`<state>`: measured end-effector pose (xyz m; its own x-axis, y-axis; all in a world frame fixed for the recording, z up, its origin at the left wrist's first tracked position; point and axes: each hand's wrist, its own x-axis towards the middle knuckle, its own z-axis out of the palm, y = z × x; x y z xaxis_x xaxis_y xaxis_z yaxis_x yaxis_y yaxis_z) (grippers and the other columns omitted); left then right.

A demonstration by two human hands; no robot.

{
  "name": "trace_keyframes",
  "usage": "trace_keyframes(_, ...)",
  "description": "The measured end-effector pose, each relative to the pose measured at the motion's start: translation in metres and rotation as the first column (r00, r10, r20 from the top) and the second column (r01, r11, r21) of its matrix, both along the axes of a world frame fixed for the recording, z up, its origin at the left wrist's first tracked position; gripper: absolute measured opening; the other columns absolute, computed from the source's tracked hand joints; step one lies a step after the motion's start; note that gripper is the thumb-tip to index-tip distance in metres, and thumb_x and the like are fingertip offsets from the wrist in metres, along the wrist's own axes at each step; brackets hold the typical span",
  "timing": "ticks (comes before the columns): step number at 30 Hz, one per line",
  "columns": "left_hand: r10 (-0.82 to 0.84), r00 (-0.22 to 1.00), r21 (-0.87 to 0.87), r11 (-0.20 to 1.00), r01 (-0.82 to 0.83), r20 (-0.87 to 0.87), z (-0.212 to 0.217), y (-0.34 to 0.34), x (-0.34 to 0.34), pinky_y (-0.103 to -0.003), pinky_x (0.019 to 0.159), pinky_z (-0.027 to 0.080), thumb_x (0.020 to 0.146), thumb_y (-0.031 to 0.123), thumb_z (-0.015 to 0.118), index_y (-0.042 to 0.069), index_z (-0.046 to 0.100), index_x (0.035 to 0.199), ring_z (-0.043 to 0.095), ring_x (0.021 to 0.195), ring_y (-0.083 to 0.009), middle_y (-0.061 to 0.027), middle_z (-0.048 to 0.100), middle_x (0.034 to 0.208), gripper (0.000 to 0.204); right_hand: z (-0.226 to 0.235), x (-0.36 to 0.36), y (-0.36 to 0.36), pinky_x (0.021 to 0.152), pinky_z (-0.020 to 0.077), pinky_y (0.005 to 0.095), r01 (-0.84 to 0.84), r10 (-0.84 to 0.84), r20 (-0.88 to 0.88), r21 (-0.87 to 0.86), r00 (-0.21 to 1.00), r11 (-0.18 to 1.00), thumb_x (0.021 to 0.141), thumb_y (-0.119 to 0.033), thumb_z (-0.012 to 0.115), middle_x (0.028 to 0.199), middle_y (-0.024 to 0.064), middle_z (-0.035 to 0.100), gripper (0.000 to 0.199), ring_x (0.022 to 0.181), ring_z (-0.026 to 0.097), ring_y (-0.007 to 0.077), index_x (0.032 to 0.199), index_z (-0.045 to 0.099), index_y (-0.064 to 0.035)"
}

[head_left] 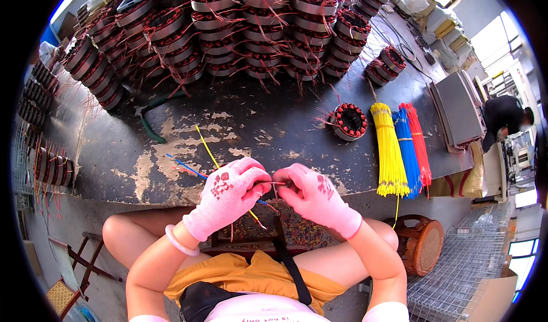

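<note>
Both my hands wear pink gloves and meet at the bench's near edge. My left hand [228,190] is closed around a few thin wires; a yellow wire [206,145] and a blue wire [186,165] stick out past it on both sides. My right hand [311,192] pinches a thin reddish wire [278,183] that spans the small gap between my fingertips. The exact join, if any, is hidden by my fingers. To the right of my hands lies a single stator ring [349,122] with red windings.
Stacked stators [262,36] fill the bench's far side. Bundles of yellow [389,151], blue [406,151] and red wires [420,145] lie at right. A green-handled tool [151,127] rests at left. A wooden stool [419,245] and wire-mesh cage [456,270] stand right. A person [503,116] bends beyond.
</note>
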<state>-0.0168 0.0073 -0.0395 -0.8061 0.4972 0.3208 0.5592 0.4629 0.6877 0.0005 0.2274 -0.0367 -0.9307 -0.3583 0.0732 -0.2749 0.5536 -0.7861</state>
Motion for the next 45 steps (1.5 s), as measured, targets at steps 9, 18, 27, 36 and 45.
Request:
trace_keyframes(9, -0.039, 0.999, -0.004, 0.999, 0.039, -0.011, 0.0, 0.0, -0.003, -0.041, 0.074, 0.055, 0.083, 0.008, 0.076, 0.009, 0.069, 0.095, 0.067, 0.088, -0.0312, -0.0065, 0.067, 0.097, 0.014, -0.01, -0.015, -0.004, 0.062, 0.0496, 0.0317, 0.333, 0.114, 0.742, -0.425, 0.66, 0.842, 0.094, -0.028, 0.07, 0.084, 0.0075, 0.07, 0.022, 0.067, 0.065, 0.0206, 0.095, 0.067, -0.0058)
trace_keyframes(18, -0.029, 0.999, 0.0, 1.0, 0.029, -0.035, 0.0, 0.0, -0.002, -0.038, 0.073, 0.056, 0.081, 0.001, 0.074, 0.005, 0.069, 0.094, 0.068, 0.086, -0.03, -0.0082, 0.068, 0.097, 0.015, -0.016, 0.004, -0.009, 0.065, 0.0516, 0.0322, 0.112, -0.001, -0.506, 0.189, 0.863, 0.976, 0.091, -0.024, 0.074, 0.095, 0.0061, 0.07, 0.023, 0.069, 0.064, 0.0208, 0.108, 0.07, -0.01)
trace_keyframes(27, -0.015, 0.997, -0.01, 1.0, 0.015, -0.069, -0.002, 0.001, -0.001, -0.039, 0.072, 0.055, 0.081, 0.003, 0.075, 0.006, 0.07, 0.096, 0.068, 0.086, -0.0304, -0.0079, 0.068, 0.097, 0.016, 0.005, 0.012, 0.001, 0.07, 0.0538, 0.0383, -0.02, 0.076, -0.235, 0.233, 0.969, 0.972, 0.095, -0.02, 0.065, 0.098, 0.0096, 0.069, 0.019, 0.082, 0.068, 0.0267, 0.111, 0.067, -0.0094)
trace_keyframes(36, -0.061, 0.996, -0.042, 0.997, 0.058, -0.067, -0.004, -0.002, -0.001, -0.039, 0.074, 0.056, 0.081, 0.006, 0.077, 0.007, 0.07, 0.094, 0.068, 0.087, -0.0294, -0.0069, 0.069, 0.096, 0.016, 0.022, -0.003, -0.007, 0.064, 0.0497, 0.0285, 0.115, -0.02, 0.591, -0.124, 0.806, 0.986, 0.102, -0.026, 0.058, 0.081, 0.004, 0.069, 0.028, 0.07, 0.061, 0.0108, 0.098, 0.067, 0.001)
trace_keyframes(45, -0.04, 0.998, -0.049, 0.998, 0.037, -0.057, 0.001, -0.002, 0.003, -0.04, 0.074, 0.055, 0.082, 0.005, 0.073, 0.01, 0.071, 0.093, 0.067, 0.086, -0.028, -0.0044, 0.068, 0.092, 0.013, 0.016, 0.037, 0.039, 0.057, 0.0486, 0.032, 0.155, -0.181, 0.106, 0.216, 0.978, 0.964, 0.099, -0.025, 0.067, 0.078, 0.0073, 0.07, 0.025, 0.062, 0.064, 0.0161, 0.084, 0.069, -0.0047)
